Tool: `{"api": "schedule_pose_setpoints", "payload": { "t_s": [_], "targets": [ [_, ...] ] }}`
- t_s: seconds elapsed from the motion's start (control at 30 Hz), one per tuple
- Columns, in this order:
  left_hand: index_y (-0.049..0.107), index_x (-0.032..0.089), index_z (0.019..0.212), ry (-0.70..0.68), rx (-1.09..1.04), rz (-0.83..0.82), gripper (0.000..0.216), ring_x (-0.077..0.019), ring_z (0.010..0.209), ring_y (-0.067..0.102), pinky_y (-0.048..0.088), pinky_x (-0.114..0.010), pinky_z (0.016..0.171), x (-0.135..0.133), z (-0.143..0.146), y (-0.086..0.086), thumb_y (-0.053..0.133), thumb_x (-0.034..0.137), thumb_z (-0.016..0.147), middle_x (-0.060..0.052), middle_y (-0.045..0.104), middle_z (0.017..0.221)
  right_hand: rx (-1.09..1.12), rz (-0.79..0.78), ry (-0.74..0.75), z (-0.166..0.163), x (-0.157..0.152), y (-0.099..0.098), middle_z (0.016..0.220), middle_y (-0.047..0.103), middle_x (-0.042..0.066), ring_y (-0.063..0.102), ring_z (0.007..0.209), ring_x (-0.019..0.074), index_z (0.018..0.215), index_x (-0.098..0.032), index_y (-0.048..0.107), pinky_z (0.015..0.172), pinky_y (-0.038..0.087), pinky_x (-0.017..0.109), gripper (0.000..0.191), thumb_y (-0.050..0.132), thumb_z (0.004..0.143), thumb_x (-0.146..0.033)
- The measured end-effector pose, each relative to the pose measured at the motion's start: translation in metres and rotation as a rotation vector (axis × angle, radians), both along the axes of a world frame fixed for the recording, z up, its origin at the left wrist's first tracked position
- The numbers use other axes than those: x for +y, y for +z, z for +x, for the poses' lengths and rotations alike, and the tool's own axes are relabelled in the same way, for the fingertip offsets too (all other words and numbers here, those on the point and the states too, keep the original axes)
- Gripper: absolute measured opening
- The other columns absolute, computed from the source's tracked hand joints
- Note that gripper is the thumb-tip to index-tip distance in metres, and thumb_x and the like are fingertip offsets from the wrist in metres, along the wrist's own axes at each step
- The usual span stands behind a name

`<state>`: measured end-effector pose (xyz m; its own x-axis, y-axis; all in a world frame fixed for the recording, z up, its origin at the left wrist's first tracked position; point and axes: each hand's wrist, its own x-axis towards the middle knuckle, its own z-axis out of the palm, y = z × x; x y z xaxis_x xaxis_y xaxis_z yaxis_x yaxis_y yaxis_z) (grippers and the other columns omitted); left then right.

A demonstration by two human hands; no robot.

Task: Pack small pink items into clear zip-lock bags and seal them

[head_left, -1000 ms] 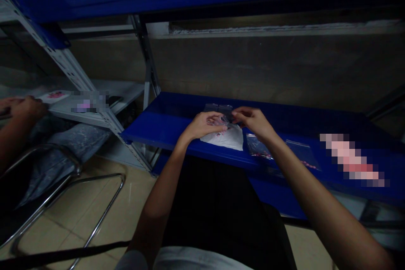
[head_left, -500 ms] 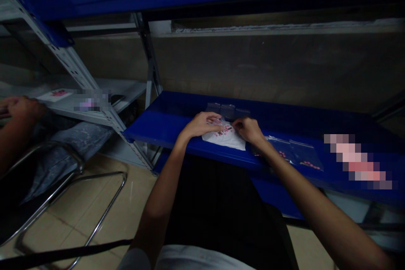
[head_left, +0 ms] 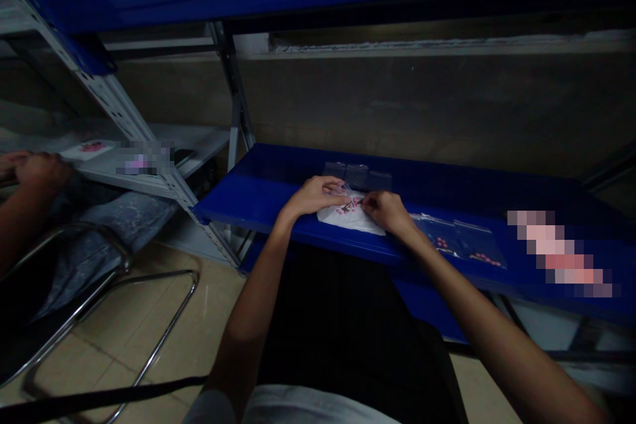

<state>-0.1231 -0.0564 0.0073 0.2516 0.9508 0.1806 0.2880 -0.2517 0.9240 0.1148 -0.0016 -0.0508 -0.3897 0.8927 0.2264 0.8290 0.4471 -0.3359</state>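
A white sheet (head_left: 348, 218) lies on the blue shelf (head_left: 258, 199), scattered with small pink pieces (head_left: 346, 206). My left hand (head_left: 315, 195) rests on the sheet's left part, fingers curled over a small clear bag. My right hand (head_left: 386, 211) sits at the sheet's right edge, its fingertips pinched together at the pink pieces; what they hold is too small to make out. Small dark clear bags (head_left: 356, 175) lie just behind both hands.
More clear bags with pink bits (head_left: 460, 242) lie to the right on the shelf. Another person's hand (head_left: 34, 169) is at a grey shelf (head_left: 189, 142) on the left, above a metal chair frame (head_left: 124, 318). A blue shelf beam runs overhead.
My right hand has dropped from above the sheet down to its right edge. My left hand has stayed on the sheet. The view has shifted slightly.
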Motion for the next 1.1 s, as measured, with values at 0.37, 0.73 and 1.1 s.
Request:
{"api": "schedule_pose_setpoints", "payload": {
  "t_s": [0.37,0.73,1.1],
  "targets": [
    [0.074,0.011,0.113,-0.140,-0.002,-0.028,0.048,-0.0189,0.095,0.070,0.054,-0.038,0.093,-0.002,0.007,-0.003,0.087,0.030,0.071,-0.013,0.076,0.104,0.640,-0.189,0.136,-0.009,-0.018,0.049,0.081,0.075,0.007,0.065,0.073,0.0200,0.083,-0.018,0.074,0.066,0.046,0.030,0.033,0.070,0.085,-0.051],
    [0.073,0.012,0.114,-0.175,-0.039,-0.033,0.047,-0.0183,0.089,0.072,0.055,-0.037,0.089,-0.002,0.006,-0.004,0.086,0.032,0.073,-0.010,0.077,0.097,0.572,-0.146,0.212,-0.019,-0.028,0.066,0.079,0.073,0.005,0.062,0.071,0.0189,0.084,-0.019,0.073,0.066,0.044,0.030,0.035,0.057,0.093,-0.047],
    [0.073,0.012,0.113,-0.054,-0.016,-0.028,0.049,-0.0198,0.094,0.071,0.055,-0.041,0.093,0.005,0.003,-0.010,0.089,0.025,0.069,-0.013,0.076,0.102,0.193,-0.075,0.145,-0.012,-0.022,0.018,0.085,0.078,0.006,0.069,0.076,0.0200,0.088,-0.019,0.077,0.069,0.044,0.027,0.019,0.060,0.083,-0.015]
  ]
}}
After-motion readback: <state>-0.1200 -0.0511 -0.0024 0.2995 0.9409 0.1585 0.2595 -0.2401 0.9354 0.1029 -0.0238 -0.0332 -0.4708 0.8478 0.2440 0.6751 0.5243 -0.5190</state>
